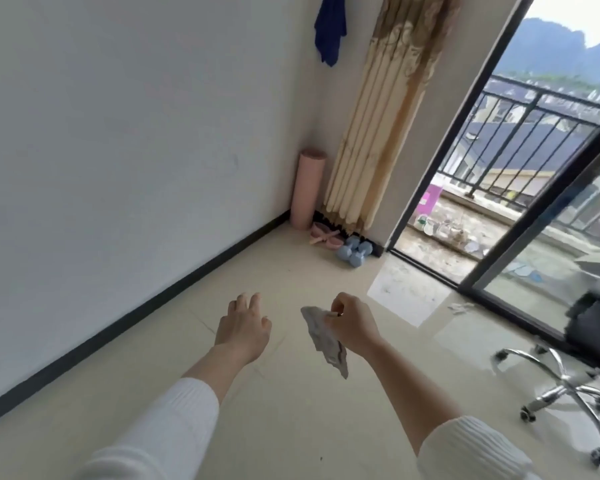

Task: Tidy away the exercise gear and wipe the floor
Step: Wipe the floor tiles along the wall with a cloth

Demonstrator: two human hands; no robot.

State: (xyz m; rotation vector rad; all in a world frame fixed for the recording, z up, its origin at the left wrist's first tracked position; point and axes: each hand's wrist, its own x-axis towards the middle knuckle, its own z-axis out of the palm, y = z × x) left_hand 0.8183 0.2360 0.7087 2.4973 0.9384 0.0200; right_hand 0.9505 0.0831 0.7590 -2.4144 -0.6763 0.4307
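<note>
Cloth (321, 332) hangs limp from my right hand (352, 325), pinched at its upper edge between thumb and fingers, above the floor (291, 410). It looks light and soft, so I judge it should be bunched flat under my palm to wipe. My left hand (243, 323) is spread and holds nothing. Well apart, in the corner, are the upright rolled mat (307, 188) and the dumbbells (354, 251); those look heavy, best gripped by the bar.

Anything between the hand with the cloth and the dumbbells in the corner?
Nothing visible. The floor from the right hand, which holds the cloth, to the blue dumbbells lies bare; the office chair stands off to the right.
</note>
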